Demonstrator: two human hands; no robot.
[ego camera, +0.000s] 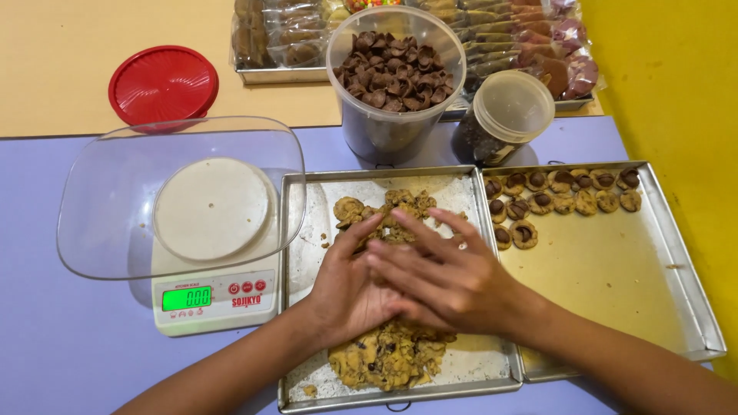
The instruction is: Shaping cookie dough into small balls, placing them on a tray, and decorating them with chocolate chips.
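My left hand [350,284] and my right hand [446,277] are pressed together palm to palm over a floured metal tray [304,230], the right on top. Whatever lies between the palms is hidden. Under the wrists sits a lump of tan cookie dough [388,357] with dark chips. Beyond the fingertips lie several small rough dough pieces [396,207]. A second metal tray [615,269] to the right carries shaped cookies [557,200] with dark chocolate centres along its far edge.
A white kitchen scale [211,296] with a lit green display stands at left, a clear plastic bowl [115,200] on it. Behind are a tub of brown chocolate cups [396,73], a small lidded jar [507,111], a red lid [163,83] and trays of wrapped sweets [280,38].
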